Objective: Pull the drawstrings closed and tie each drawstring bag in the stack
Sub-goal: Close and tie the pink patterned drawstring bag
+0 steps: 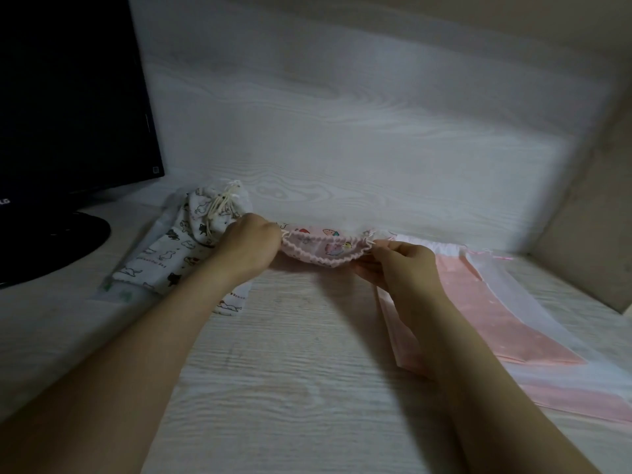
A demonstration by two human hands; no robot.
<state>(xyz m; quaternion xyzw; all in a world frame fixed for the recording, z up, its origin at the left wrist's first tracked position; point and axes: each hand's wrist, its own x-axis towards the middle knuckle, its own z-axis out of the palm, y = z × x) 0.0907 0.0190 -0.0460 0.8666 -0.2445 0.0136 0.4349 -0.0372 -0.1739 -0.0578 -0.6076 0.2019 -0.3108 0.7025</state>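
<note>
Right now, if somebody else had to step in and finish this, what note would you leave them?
Left grip: holds the left end of the pink printed bag at its mouth.
Right grip: pinches the right end.
The bag's mouth looks partly gathered, not yet tied.
Done: white animal-print bags lie at left beside the monitor, cords knotted.
Left: finish this bag, then the flat pink and sheer bags at right, which look untied.
</note>
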